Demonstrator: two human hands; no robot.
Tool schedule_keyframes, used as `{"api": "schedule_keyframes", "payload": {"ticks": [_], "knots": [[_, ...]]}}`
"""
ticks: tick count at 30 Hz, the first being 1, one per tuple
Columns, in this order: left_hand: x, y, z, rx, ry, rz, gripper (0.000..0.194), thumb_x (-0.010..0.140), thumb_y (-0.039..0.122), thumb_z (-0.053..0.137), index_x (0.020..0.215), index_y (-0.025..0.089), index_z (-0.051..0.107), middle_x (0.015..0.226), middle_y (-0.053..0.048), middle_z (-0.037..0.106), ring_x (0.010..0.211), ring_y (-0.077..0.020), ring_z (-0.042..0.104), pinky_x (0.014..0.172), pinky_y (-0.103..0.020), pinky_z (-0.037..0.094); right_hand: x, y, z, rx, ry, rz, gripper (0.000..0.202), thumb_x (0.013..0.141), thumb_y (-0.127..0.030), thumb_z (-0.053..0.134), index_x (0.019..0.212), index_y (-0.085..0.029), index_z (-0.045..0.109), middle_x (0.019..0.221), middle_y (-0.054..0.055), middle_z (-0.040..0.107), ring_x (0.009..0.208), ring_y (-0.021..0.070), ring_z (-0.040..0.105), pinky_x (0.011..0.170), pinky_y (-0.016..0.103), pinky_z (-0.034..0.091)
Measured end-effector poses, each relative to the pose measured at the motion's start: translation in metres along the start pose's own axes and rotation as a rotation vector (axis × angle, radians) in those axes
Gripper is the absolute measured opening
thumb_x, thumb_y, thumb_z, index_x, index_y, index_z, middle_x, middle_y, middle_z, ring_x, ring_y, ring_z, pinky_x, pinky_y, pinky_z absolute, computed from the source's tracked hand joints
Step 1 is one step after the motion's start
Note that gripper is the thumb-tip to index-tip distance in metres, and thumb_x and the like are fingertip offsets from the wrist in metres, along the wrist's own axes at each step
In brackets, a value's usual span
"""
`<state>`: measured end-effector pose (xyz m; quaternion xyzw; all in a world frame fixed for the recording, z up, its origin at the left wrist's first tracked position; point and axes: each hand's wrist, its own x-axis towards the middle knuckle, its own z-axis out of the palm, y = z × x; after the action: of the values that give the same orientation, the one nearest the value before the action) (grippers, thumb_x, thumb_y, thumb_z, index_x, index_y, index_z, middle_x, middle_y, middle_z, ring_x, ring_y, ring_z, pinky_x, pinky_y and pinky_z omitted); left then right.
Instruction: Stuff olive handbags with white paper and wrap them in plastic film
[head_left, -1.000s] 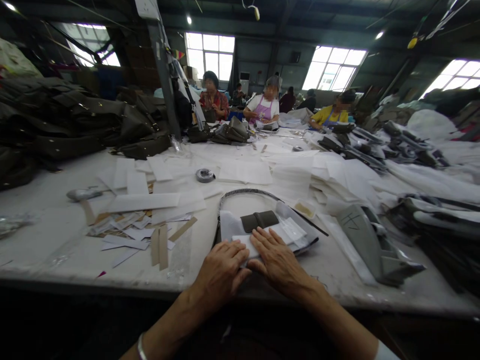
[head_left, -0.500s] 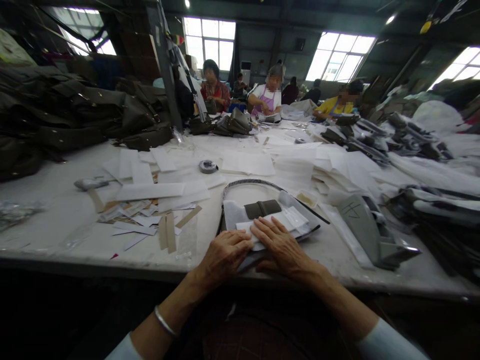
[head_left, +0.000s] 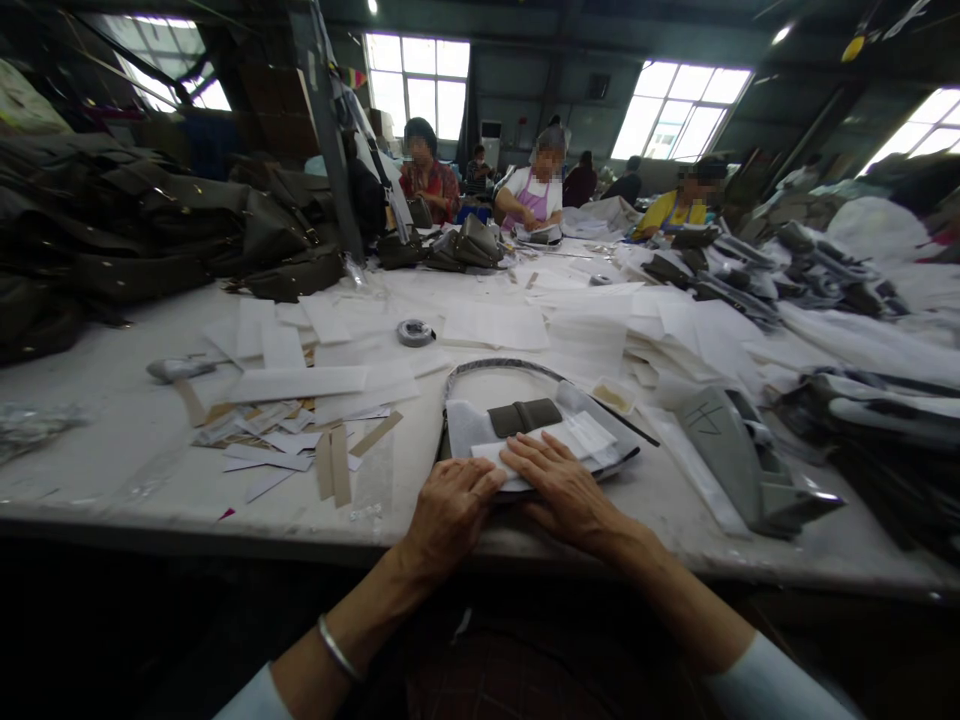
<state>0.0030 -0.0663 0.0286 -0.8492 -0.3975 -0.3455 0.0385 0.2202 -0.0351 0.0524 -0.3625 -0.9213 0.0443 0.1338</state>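
Note:
A dark bag (head_left: 524, 416) lies on the table near its front edge, partly covered by white sheet material (head_left: 466, 424). Its wrapped strap (head_left: 504, 363) arches behind it. My left hand (head_left: 457, 505) rests at the near left edge of the bag, fingers bent and pressed together; whatever lies under the fingertips is hidden. Flat on a folded white piece (head_left: 574, 437) over the bag lies my right hand (head_left: 562, 490), its fingers stretched out and slightly apart.
A grey tape dispenser (head_left: 720, 450) stands to the right. Paper strips (head_left: 304, 380) and a tape roll (head_left: 415, 333) lie to the left and behind. Dark bags (head_left: 172, 215) are heaped at the far left, with wrapped ones (head_left: 885, 440) at right. People sit across the table.
The grey-white flap that showed below my hands at the bag's near edge is no longer visible there. My left hand has turned slightly, and my right hand stays nearly in place.

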Motion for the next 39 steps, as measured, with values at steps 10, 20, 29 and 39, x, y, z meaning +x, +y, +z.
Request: {"api": "schedule_keyframes", "payload": {"ticks": [10, 20, 29, 39], "knots": [[0.003, 0.004, -0.002, 0.130, 0.055, 0.076, 0.024, 0.094, 0.012, 0.047, 0.114, 0.018, 0.059, 0.115, -0.007, 0.067, 0.114, -0.0227, 0.059, 0.099, -0.041, 0.045, -0.002, 0.008, 0.013, 0.037, 0.137, -0.047, 0.058, 0.081, -0.004, 0.043, 0.136, -0.020, 0.052, 0.138, 0.010, 0.058, 0.131, 0.0220, 0.049, 0.114, 0.049, 0.028], [0.005, 0.019, 0.001, 0.410, -0.046, 0.076, 0.040, 0.093, 0.005, 0.041, 0.132, 0.008, 0.050, 0.101, -0.012, 0.067, 0.091, -0.0212, 0.065, 0.082, -0.036, 0.052, -0.004, -0.003, 0.016, -0.005, 0.179, -0.007, 0.051, 0.083, -0.005, 0.043, 0.132, -0.016, 0.055, 0.137, 0.010, 0.058, 0.132, 0.0230, 0.048, 0.116, 0.048, 0.026], [-0.007, 0.024, 0.002, 0.625, -0.133, 0.162, 0.043, 0.093, 0.007, 0.037, 0.132, 0.008, 0.055, 0.132, -0.015, 0.060, 0.123, -0.0285, 0.056, 0.102, -0.042, 0.045, -0.006, -0.002, 0.021, -0.002, 0.219, -0.010, 0.052, 0.083, -0.006, 0.044, 0.132, -0.015, 0.054, 0.137, 0.010, 0.059, 0.132, 0.0228, 0.047, 0.117, 0.047, 0.024], [0.009, -0.001, -0.006, 0.471, -0.051, 0.248, 0.043, 0.087, 0.001, 0.040, 0.128, 0.004, 0.053, 0.116, -0.017, 0.068, 0.105, -0.0240, 0.065, 0.088, -0.036, 0.053, 0.005, -0.012, 0.020, -0.080, 0.227, 0.032, 0.066, 0.078, -0.020, 0.064, 0.140, -0.013, 0.044, 0.142, 0.015, 0.052, 0.135, 0.0316, 0.041, 0.116, 0.053, 0.023]]}}
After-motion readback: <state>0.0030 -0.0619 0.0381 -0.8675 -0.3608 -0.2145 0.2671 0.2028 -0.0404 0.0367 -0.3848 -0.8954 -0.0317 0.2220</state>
